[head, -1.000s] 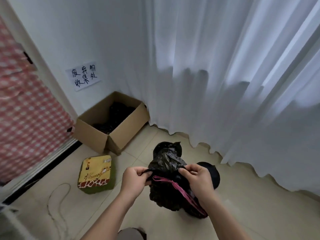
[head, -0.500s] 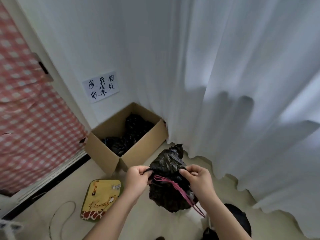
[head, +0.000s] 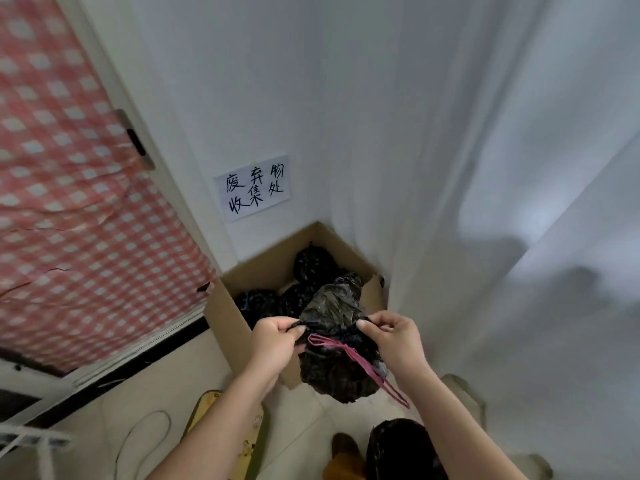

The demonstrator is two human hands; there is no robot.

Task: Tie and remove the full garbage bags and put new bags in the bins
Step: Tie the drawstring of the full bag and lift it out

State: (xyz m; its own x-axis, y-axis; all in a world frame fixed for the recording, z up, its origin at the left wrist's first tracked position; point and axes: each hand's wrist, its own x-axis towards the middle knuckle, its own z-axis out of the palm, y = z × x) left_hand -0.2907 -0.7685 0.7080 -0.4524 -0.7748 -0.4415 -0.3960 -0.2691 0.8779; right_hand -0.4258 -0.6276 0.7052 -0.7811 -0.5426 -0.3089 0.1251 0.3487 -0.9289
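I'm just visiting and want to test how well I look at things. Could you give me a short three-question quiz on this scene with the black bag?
1. True or false: both the left hand and the right hand pinch the black garbage bag near its neck.
2. What colour is the drawstring on the held bag? A) blue B) pink C) yellow
3. Fill in: other tied black bags already lie in the cardboard ____ under the paper sign.

Key: 1 true; 2 B; 3 box.
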